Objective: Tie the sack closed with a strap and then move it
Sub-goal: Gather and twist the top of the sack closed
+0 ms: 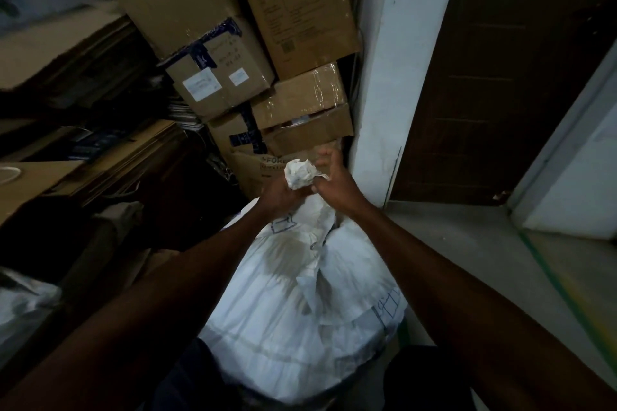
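Left hand point(278, 192), centre of the frame: closed around the gathered neck of the sack point(300, 294), just below the bunched top point(299, 173). Right hand point(329, 177): against the right side of the bunched top, fingers point(325, 157) partly spread; a thin pale strap point(323, 176) shows at the thumb, but the grip on it cannot be confirmed. The white woven sack fills the lower centre of the frame, full and upright. Stacked cardboard boxes point(233, 43) stand behind it, upper centre. A white wall edge point(394, 77) and dark door point(500, 77) occupy the upper right.
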The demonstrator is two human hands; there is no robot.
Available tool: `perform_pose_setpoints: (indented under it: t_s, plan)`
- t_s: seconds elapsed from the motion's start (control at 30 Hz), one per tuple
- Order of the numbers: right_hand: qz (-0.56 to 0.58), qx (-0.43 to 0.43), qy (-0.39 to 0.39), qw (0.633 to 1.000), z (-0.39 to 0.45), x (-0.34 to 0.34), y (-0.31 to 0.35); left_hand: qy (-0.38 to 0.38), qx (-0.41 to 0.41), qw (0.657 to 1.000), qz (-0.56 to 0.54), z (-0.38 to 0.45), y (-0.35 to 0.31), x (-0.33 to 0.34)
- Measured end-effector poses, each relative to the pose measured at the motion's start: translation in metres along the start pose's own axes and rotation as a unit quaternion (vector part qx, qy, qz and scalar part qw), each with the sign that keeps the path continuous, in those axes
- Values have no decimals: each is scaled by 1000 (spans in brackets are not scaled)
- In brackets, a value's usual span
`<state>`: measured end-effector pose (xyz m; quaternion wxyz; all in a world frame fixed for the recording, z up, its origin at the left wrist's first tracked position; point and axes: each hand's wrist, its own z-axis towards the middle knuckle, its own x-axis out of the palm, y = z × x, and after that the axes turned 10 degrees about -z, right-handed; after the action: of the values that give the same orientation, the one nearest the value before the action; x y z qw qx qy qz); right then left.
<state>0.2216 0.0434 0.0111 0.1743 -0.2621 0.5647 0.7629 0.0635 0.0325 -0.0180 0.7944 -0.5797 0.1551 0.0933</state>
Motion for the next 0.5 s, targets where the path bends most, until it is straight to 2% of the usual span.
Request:
perform_pose_setpoints:
  t_s: [0.1, 0.17, 0.27, 0.3, 0.37, 0.5]
  plan:
    - [-141, -1, -83, 986, -18, 7, 9, -60, -62, 996, -29, 7, 4, 1]
    - [-263, 21, -84, 961, -30, 12, 6, -121, -97, 985, -81, 10, 3, 2]
    - [-391, 87, -53, 915, -42, 18, -10, -177, -115, 973, -96, 21, 15, 2]
    - [-404, 108, -38, 908, -44, 20, -15, -187, -136, 967, -105, 26, 25, 1]
    - [-381, 110, -42, 917, -50, 17, -22, -205, -147, 961, -113, 37, 43, -2]
    - [-271, 52, -138, 951, -51, -7, -29, -205, -148, 959, -125, 20, 8, -4]
